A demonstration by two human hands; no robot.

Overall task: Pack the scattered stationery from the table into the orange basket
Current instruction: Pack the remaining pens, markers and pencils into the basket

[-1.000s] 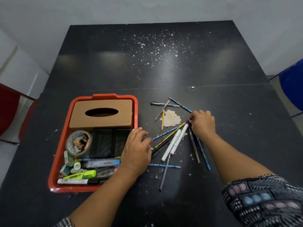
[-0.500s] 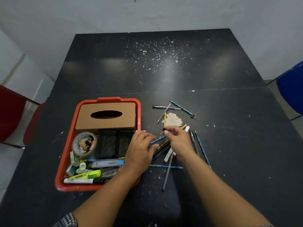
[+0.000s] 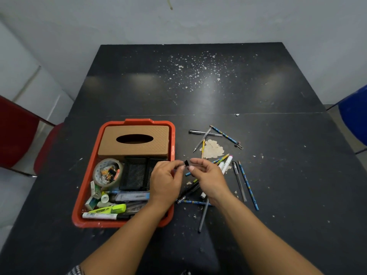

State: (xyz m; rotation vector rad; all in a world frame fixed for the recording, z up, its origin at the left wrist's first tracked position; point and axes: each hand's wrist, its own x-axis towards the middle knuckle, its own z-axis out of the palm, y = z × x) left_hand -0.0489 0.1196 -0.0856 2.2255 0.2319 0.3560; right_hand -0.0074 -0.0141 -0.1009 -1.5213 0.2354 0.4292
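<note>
Head view: both hands [image 3: 188, 181] on small black clip [image 3: 186, 162] beside orange basket [image 3: 87, 187]

We have one view, from our head, looking forward and steeply down on the bench [image 3: 218, 96], close above its near half.

Bare forearms, a patterned sleeve edge [image 3: 76, 270] (black and white) at the left elbow

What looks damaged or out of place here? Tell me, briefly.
The black table is damaged: its coating has flaked, leaving a tan bare patch among the pens and pale chips scattered farther back.
</note>
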